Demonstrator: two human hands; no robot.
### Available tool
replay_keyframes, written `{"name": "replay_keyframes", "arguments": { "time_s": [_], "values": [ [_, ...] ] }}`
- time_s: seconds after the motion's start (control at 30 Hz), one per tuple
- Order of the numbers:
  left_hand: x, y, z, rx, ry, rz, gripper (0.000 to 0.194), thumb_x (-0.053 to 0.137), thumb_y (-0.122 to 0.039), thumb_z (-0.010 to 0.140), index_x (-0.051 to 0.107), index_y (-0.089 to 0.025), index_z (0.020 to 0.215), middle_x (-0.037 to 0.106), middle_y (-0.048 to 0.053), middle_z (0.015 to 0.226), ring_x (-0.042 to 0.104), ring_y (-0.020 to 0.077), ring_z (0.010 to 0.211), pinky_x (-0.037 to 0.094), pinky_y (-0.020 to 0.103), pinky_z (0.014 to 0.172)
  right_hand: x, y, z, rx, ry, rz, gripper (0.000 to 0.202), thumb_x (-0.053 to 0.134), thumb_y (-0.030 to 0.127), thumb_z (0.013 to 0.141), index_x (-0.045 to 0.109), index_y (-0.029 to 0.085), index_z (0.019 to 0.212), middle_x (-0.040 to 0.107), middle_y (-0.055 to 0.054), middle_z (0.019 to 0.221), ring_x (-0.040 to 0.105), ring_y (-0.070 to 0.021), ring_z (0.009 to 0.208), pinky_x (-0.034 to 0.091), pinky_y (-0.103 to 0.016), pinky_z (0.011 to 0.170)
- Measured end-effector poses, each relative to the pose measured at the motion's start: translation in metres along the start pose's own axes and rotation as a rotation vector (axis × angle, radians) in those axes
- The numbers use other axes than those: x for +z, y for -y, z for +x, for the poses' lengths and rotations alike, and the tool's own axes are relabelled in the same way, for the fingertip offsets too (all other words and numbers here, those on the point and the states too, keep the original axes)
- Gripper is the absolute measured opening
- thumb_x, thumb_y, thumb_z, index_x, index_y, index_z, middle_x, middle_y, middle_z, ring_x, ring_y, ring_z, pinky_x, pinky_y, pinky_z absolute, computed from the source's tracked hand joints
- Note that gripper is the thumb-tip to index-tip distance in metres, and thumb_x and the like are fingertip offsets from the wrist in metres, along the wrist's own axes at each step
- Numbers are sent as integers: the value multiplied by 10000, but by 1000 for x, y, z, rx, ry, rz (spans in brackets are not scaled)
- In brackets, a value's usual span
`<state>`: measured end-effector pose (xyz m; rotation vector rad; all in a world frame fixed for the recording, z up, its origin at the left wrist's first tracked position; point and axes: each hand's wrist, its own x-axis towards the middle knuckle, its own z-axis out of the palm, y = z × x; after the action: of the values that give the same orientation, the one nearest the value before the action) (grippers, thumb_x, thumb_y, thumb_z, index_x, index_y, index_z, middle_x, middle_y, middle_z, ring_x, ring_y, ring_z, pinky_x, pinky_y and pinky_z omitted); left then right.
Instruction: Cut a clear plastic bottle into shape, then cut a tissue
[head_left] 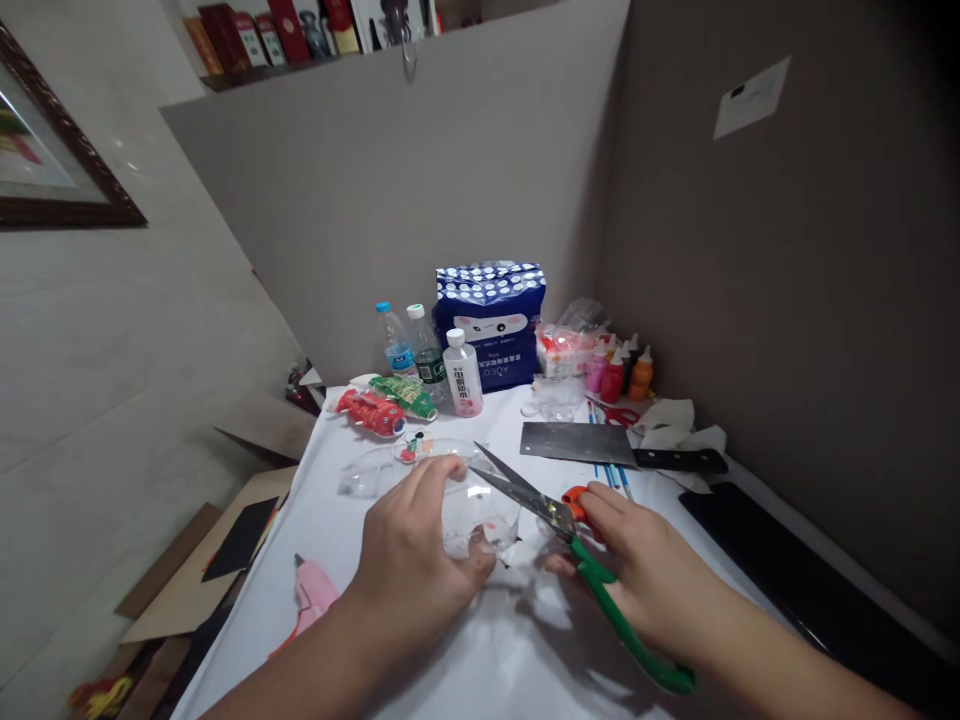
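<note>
My left hand (420, 540) is closed around a clear plastic piece (478, 505), rounded like part of a cut bottle. Thumb and fingers grip it from its left side. In my right hand (637, 545) is a pair of scissors (532, 505) with one orange and one green handle. Their blades are slightly apart and point up and left, in front of the clear piece. Whether they touch the plastic I cannot tell. Behind my left hand lies another clear plastic bottle piece (367, 475) on the white table. A pink glue gun (315, 592) rests left of my left forearm.
A cleaver (577, 442) lies beyond the scissors, over several blue brushes. Bottles, including a white one (463, 375), stand before a blue bag (491, 330). Paint bottles (612, 378) are at the back right. Red (371, 412) and green (405, 395) decorated bottle shapes lie back left.
</note>
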<state>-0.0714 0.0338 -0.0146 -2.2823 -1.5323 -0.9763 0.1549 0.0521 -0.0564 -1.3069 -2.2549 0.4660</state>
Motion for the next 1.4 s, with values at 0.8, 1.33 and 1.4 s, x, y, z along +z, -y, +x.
{"name": "replay_keyframes", "arguments": {
  "time_s": [0.8, 1.33, 1.4],
  "values": [
    [-23, 1, 3, 57, 116, -183, 592, 658, -189, 584, 472, -204, 1145, 628, 73, 1082, 613, 239, 984, 517, 385, 866, -2, -5, -3, -311, -200, 53, 183, 527, 271, 866, 450, 204, 714, 474, -19, 662, 437, -159, 576, 329, -265, 520],
    [-22, 5, 10, 30, -4, -109, 562, 668, -233, 602, 497, -178, 1134, 641, 75, 1036, 635, 231, 928, 527, 354, 822, 0, -8, -3, -133, -71, 273, 331, 572, 507, 797, 476, 226, 942, 534, -51, 897, 531, -206, 720, 442, -306, 605],
    [-20, 6, 10, 40, -82, -53, 535, 674, -243, 631, 496, -174, 1130, 644, 77, 1027, 637, 228, 922, 529, 348, 818, 2, -4, -5, -116, -28, 244, 307, 568, 513, 813, 477, 227, 874, 510, -41, 874, 523, -204, 717, 438, -320, 625]
  ]
}}
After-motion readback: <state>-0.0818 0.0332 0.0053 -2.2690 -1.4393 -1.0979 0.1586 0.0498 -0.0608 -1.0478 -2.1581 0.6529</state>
